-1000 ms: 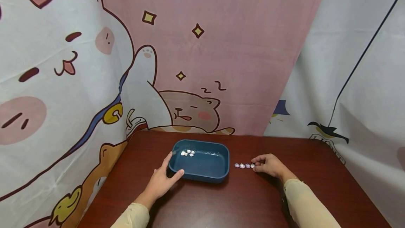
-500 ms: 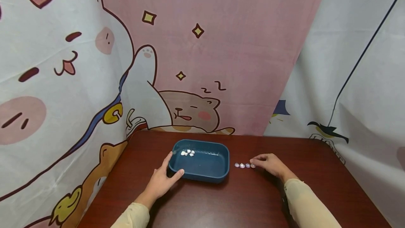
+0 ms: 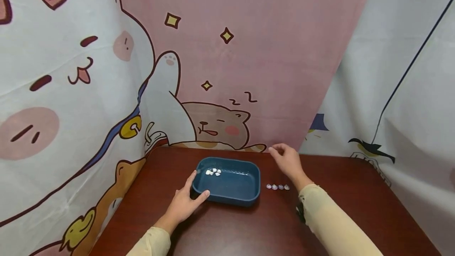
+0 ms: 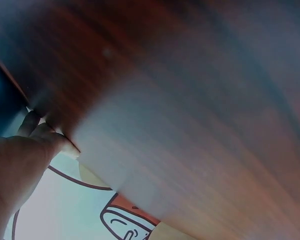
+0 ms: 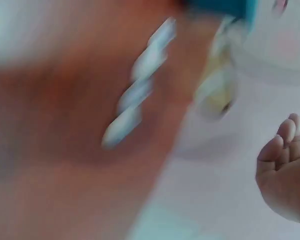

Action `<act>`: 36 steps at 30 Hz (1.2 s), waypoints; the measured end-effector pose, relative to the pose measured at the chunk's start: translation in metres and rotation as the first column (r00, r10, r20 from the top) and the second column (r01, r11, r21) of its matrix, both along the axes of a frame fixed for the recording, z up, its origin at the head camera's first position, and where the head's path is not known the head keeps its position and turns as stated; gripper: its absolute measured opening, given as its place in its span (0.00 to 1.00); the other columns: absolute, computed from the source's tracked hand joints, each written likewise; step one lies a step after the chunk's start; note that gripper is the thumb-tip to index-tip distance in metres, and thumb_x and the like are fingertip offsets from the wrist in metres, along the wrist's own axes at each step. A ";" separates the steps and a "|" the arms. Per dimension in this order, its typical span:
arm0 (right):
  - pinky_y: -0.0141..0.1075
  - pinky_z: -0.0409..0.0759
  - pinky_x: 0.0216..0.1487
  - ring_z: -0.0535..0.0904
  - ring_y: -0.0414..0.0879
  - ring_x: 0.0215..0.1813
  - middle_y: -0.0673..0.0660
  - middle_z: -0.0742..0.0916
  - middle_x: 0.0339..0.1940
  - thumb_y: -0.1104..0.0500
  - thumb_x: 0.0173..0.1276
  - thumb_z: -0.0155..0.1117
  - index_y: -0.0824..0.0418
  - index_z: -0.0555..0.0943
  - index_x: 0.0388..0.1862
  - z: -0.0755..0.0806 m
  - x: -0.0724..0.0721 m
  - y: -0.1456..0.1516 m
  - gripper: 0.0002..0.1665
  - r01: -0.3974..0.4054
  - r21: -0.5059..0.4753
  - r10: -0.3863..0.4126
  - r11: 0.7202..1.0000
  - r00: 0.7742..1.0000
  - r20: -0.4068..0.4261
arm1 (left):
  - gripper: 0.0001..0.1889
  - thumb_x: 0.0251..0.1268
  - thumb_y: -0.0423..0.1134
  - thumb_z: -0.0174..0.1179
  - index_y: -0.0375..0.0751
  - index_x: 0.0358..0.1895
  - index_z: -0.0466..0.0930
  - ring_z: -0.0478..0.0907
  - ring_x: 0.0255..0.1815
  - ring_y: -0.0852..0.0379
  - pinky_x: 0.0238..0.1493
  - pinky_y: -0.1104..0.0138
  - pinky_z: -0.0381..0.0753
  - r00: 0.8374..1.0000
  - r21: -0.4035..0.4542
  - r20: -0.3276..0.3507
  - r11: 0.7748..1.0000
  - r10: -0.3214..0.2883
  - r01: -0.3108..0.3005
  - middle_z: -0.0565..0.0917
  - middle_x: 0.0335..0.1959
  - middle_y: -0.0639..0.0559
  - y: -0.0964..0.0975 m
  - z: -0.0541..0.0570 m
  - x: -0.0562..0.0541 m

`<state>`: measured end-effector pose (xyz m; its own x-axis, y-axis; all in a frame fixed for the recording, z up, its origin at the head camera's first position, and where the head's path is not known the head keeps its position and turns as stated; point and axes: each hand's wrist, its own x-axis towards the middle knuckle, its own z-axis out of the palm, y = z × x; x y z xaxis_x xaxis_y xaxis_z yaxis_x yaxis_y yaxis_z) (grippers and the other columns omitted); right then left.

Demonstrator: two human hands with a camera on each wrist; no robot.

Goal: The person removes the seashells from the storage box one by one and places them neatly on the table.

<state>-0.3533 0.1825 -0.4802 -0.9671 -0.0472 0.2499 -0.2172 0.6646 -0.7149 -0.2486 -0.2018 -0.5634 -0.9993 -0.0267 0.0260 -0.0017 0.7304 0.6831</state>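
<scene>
A dark blue rectangular dish (image 3: 227,200) stands on the table with several small white shell-like pieces (image 3: 214,172) at its back left. My left hand (image 3: 182,204) rests against the dish's left front corner, fingers along the left side and thumb spread at the front rim. To the right of the dish lies a short row of small pale lilac-and-white shell-like pieces (image 3: 277,187), blurred in the right wrist view. Raised above and behind that row, my right hand (image 3: 288,162) has loosely bent fingers. Nothing shows between its fingers in the right wrist view (image 5: 287,175).
The reddish-brown wooden table (image 3: 249,232) ends at the back against a pink and white cartoon cloth (image 3: 284,50). More cartoon cloth hangs close along the left side. A dark cord-like line (image 3: 412,66) runs down the white cloth at right.
My right hand has left the right end of the row and risen up and back, slightly leftward. The row stays in place. My left hand remains at the dish; the head view has shifted slightly.
</scene>
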 end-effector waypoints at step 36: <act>0.47 0.87 0.55 0.82 0.45 0.43 0.52 0.90 0.42 0.62 0.70 0.76 0.55 0.89 0.44 -0.045 0.011 -0.145 0.06 -0.378 0.454 0.311 0.807 0.925 0.218 | 0.52 0.67 0.71 0.64 0.63 0.88 0.50 0.72 0.79 0.31 0.81 0.26 0.50 1.000 0.010 0.007 1.000 0.003 -0.003 0.68 0.84 0.41 -0.001 0.001 -0.002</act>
<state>-0.3423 0.0378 -0.5249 -0.8854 -0.4646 -0.0160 -0.4279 0.8278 -0.3629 -0.2503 -0.2025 -0.5621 -0.9994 -0.0303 0.0191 -0.0088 0.7236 0.6901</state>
